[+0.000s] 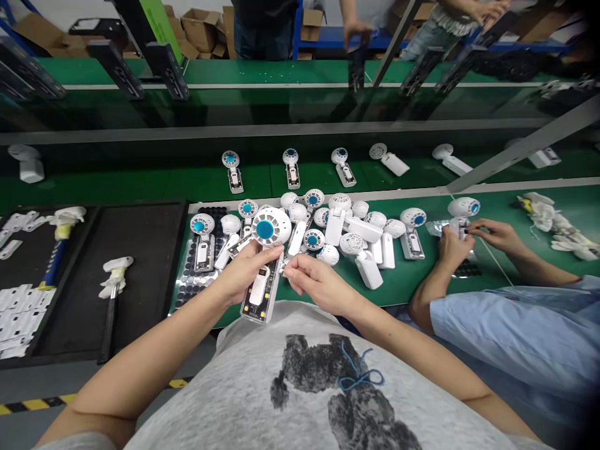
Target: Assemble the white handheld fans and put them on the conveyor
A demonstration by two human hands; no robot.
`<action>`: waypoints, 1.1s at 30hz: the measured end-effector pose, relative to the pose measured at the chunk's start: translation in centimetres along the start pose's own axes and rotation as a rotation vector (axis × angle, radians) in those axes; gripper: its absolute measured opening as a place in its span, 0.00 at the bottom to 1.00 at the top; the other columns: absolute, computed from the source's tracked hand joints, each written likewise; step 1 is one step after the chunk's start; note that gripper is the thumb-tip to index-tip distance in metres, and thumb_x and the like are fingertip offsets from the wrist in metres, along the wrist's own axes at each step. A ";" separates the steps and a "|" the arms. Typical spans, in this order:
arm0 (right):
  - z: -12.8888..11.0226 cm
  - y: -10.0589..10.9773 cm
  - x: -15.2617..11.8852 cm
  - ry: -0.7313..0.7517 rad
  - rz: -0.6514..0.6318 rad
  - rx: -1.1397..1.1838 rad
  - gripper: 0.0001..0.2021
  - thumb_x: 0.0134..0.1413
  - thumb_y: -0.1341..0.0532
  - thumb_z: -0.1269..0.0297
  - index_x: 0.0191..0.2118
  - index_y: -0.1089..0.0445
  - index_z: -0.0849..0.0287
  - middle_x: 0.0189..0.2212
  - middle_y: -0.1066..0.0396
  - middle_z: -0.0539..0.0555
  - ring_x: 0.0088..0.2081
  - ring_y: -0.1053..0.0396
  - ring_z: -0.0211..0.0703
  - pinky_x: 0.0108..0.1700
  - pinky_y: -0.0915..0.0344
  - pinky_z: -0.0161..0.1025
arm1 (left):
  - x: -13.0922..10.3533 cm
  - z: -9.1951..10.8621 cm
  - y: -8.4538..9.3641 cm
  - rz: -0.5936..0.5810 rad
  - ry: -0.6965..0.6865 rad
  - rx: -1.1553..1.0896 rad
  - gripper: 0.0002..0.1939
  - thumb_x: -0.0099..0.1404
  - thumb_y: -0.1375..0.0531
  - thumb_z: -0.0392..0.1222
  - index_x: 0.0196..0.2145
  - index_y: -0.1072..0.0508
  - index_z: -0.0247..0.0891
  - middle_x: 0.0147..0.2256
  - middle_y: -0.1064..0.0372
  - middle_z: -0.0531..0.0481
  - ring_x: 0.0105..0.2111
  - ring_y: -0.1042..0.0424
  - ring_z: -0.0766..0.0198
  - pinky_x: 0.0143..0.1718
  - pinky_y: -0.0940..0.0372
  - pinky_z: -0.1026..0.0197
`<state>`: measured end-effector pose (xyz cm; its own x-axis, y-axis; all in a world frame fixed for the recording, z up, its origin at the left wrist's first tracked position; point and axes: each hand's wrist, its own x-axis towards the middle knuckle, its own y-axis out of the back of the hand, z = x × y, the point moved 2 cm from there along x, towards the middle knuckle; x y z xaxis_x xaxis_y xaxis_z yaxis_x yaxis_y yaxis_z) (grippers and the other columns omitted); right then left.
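Observation:
My left hand (244, 272) is closed around the neck of a white handheld fan (261, 294). The fan's round head has a blue centre and points up; its handle has a dark clear-edged panel with a white piece in it. Thumb and fingers of my right hand (315, 279) pinch together at the right side of the fan's neck. Whatever sits in that pinch is too small to make out. Just beyond my hands lies a pile of similar white fans (334, 226), some with blue centres, some with plain white handles. A sheet of black round pads (186, 275) lies left of my hands.
A black tray (154, 262) at left holds a black-handled hammer (110, 312), a blue-handled hammer (52, 259) and white flat parts (23, 319). Fans (291, 170) stand along the green conveyor (262, 178). At right, a co-worker's hands (457, 247) hold another fan. More people stand across the line.

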<state>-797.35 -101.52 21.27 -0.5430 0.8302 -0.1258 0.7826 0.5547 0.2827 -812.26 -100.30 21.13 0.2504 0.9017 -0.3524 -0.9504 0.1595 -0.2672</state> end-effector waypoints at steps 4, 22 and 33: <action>0.0 -0.1 -0.1 -0.019 -0.070 0.075 0.10 0.59 0.50 0.63 0.27 0.43 0.58 0.19 0.42 0.45 0.24 0.45 0.34 0.30 0.47 0.34 | -0.1 -0.2 -0.2 0.008 0.030 -0.075 0.18 0.55 0.39 0.46 0.43 0.33 0.39 0.37 0.30 0.49 0.32 0.31 0.63 0.30 0.36 0.64; -0.3 0.0 -0.6 -0.024 -0.007 0.090 0.08 0.59 0.50 0.64 0.29 0.43 0.58 0.20 0.44 0.45 0.23 0.47 0.34 0.27 0.47 0.33 | 0.4 -1.0 -0.9 0.053 0.097 -0.295 0.14 0.52 0.36 0.41 0.36 0.31 0.36 0.27 0.32 0.53 0.24 0.33 0.68 0.27 0.38 0.66; -0.5 0.1 -0.5 -0.017 -0.007 0.022 0.08 0.58 0.49 0.64 0.28 0.42 0.58 0.20 0.45 0.45 0.23 0.48 0.34 0.27 0.50 0.33 | 0.0 -0.4 -0.6 0.023 0.023 -0.138 0.17 0.55 0.38 0.43 0.43 0.31 0.38 0.34 0.29 0.49 0.31 0.31 0.65 0.32 0.36 0.65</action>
<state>-797.16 -101.93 21.88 -0.5431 0.8272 -0.1443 0.7856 0.5612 0.2606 -811.66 -100.59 20.92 0.2343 0.8947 -0.3803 -0.9218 0.0802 -0.3793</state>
